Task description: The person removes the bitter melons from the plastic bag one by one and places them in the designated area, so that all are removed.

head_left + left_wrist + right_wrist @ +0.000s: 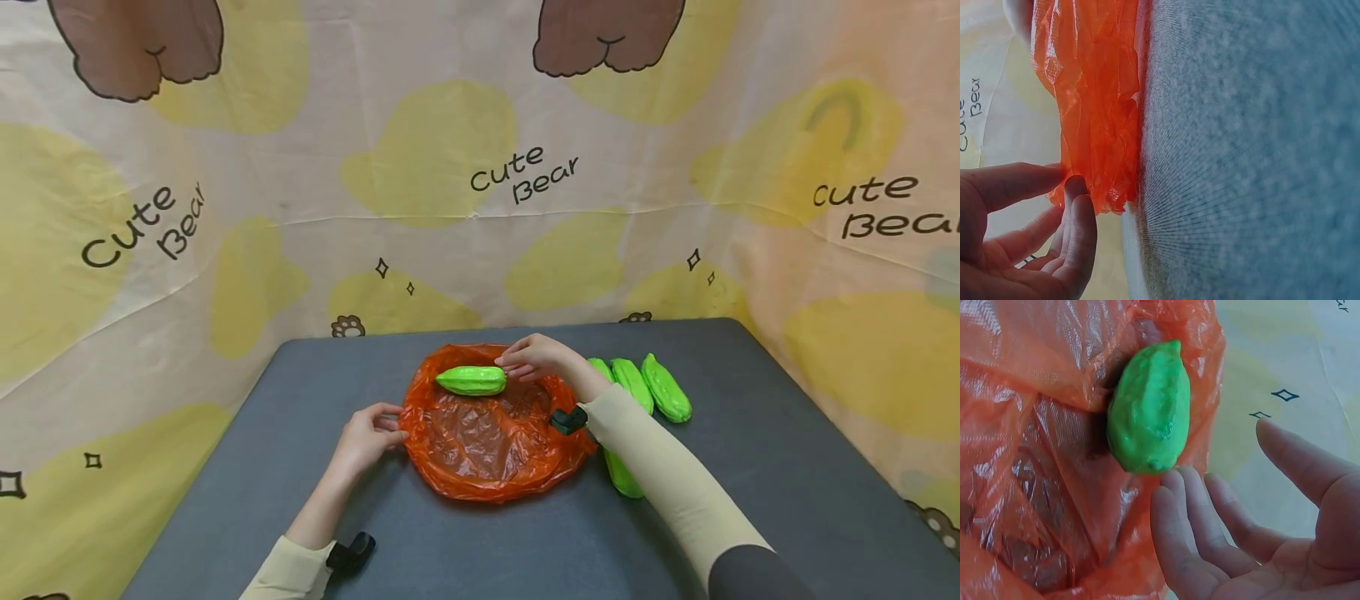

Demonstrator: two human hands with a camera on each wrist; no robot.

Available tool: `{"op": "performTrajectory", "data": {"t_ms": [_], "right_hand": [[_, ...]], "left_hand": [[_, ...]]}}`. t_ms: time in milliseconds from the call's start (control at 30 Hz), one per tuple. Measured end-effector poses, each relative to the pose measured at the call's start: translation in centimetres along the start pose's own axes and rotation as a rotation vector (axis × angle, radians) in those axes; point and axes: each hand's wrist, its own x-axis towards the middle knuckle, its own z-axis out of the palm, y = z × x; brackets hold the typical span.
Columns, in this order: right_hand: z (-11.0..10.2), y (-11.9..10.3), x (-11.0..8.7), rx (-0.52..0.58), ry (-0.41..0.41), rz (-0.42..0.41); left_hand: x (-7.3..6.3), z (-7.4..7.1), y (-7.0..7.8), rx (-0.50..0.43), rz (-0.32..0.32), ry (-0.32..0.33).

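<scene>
An orange-red plastic bag lies spread on the table with its mouth opened wide. My left hand is at its left rim; in the left wrist view the thumb and fingers pinch the bag's edge. Inside the mouth, toward the back, a bright green bitter melon lies sideways, its pointed end to the left. Beside its blunt end is my right hand, fingers spread and thumb held apart. The right wrist view shows those fingertips just off the lumpy bitter melon, gripping nothing.
Several more green bitter melons lie to the right of the bag, partly hidden behind my right forearm. One of them sits close against the bag's right side. A patterned cloth hangs behind the dark grey table.
</scene>
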Motion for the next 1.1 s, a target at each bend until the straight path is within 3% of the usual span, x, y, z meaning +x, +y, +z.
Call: {"op": "performTrajectory", "data": {"t_ms": [533,1100], "right_hand": [[1.6,0.5,1.9,0.014,0.115,0.036],[2.6,1.2,2.4,0.004,0.126,0.026]], "left_hand": [[0.0,0.1,0.1,-0.005,-0.02,0.007],[0.2,0.0,-0.1,0.003,-0.013,0.015]]}}
